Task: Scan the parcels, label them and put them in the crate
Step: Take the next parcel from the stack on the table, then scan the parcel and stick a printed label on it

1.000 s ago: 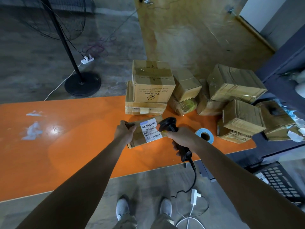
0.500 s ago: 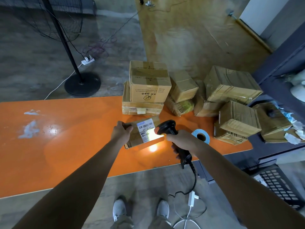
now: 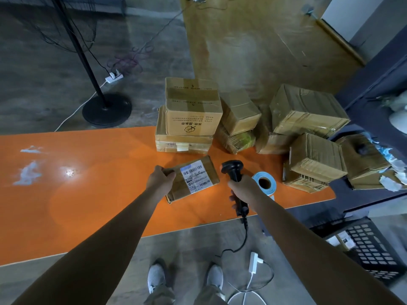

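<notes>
A flat brown parcel (image 3: 199, 170) with a white barcode label (image 3: 195, 176) lies on the orange table (image 3: 88, 183). My left hand (image 3: 160, 180) grips the parcel's left end. To its right, my right hand (image 3: 243, 190) holds a black handheld scanner (image 3: 233, 170) upright, its head beside the parcel's right edge. A blue-and-white label roll (image 3: 264, 182) lies just right of that hand. The black crate (image 3: 365, 247) stands on the floor at the lower right with something pale inside.
Several taped cardboard parcels (image 3: 192, 113) are stacked along the table's far edge and right end (image 3: 315, 159). The scanner cable (image 3: 244, 236) hangs to an adapter on the floor. A fan stand (image 3: 106, 108) and power strip (image 3: 113, 77) sit beyond the table.
The scanner's light on the label has gone out. My right hand has drawn the scanner away to the right of the parcel, and the parcel now lies flatter on the table.
</notes>
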A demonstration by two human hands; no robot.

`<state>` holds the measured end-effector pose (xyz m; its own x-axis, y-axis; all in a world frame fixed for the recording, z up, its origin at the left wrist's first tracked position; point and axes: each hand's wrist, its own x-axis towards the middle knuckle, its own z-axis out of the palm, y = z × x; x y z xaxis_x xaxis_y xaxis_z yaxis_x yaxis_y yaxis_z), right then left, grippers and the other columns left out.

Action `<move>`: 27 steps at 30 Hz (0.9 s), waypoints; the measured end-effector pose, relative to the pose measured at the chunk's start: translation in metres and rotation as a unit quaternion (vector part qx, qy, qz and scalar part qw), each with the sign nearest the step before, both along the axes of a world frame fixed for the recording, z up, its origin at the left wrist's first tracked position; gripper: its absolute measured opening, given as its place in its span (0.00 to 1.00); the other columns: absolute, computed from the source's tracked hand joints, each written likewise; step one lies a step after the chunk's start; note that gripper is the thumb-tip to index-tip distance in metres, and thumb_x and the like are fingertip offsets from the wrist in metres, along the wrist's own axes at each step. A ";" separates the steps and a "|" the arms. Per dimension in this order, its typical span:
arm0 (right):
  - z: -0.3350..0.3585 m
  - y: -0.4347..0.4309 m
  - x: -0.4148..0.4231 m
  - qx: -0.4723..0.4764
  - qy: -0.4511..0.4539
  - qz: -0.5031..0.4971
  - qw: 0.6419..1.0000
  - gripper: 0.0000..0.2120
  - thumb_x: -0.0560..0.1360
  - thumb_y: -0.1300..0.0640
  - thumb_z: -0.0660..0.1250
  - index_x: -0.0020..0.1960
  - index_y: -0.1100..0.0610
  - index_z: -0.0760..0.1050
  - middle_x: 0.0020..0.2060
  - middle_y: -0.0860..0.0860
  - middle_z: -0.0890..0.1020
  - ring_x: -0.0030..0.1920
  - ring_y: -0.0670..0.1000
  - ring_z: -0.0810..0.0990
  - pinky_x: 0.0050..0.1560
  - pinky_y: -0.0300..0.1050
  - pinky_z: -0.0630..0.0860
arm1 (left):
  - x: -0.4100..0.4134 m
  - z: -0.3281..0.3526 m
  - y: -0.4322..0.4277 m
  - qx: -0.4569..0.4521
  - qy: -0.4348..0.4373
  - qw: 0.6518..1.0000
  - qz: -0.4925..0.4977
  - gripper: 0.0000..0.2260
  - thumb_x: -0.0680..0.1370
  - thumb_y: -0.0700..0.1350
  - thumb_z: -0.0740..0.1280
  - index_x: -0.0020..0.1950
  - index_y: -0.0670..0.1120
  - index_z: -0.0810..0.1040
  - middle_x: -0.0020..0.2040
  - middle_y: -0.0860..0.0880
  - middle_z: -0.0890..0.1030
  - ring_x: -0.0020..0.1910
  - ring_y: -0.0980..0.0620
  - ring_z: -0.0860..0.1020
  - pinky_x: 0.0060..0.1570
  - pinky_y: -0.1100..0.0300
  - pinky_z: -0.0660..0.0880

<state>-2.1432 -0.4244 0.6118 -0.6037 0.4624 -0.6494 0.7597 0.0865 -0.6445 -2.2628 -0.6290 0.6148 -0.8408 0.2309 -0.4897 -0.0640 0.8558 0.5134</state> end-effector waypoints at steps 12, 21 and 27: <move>-0.041 0.024 -0.006 0.083 -0.045 0.045 0.995 0.12 0.79 0.53 0.65 0.52 0.62 0.71 0.40 0.58 0.78 0.43 0.59 0.81 0.47 0.54 0.82 | 0.006 -0.033 0.031 -0.092 0.140 0.980 -0.103 0.32 0.78 0.59 0.64 0.76 0.48 0.58 0.75 0.42 0.57 0.73 0.40 0.57 0.66 0.42 0.65; -0.054 0.033 -0.009 0.149 -0.065 0.113 0.980 0.23 0.80 0.48 0.64 0.64 0.65 0.69 0.51 0.59 0.80 0.48 0.57 0.81 0.43 0.48 0.79 | 0.029 -0.034 0.061 -0.073 0.192 0.953 -0.221 0.32 0.78 0.60 0.62 0.77 0.48 0.57 0.75 0.44 0.56 0.74 0.42 0.55 0.67 0.45 0.65; -0.036 0.050 0.006 0.209 0.009 0.121 0.970 0.15 0.80 0.54 0.61 0.64 0.61 0.70 0.53 0.57 0.79 0.45 0.53 0.76 0.40 0.43 0.70 | 0.054 -0.036 0.108 0.062 0.033 0.980 -0.186 0.28 0.80 0.57 0.61 0.76 0.49 0.58 0.76 0.45 0.56 0.76 0.42 0.53 0.71 0.46 0.62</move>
<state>-2.1372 -0.3748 0.5762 -0.7368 0.5261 -0.4247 0.6737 0.5179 -0.5272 -2.2087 -0.5208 0.5789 -0.7155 0.5826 -0.3856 0.2777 0.7436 0.6082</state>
